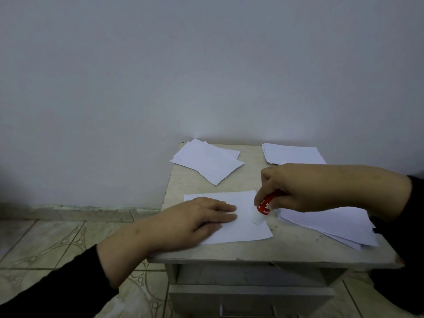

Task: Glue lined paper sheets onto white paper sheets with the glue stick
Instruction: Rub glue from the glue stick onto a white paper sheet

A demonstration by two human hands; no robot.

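Observation:
A white paper sheet (246,228) lies at the front middle of the small table (252,255). My left hand (195,220) lies flat on the sheet's left half, fingers straight, pressing it down. My right hand (296,187) grips a red glue stick (266,204), tilted, with its white tip touching the sheet near the right edge. A stack of lined sheets (330,226) lies to the right, partly under my right forearm.
A loose pile of white sheets (207,160) lies at the table's back left and another stack (291,153) at the back right. The wall stands directly behind the table. Tiled floor lies to the left; a drawer front shows below the tabletop.

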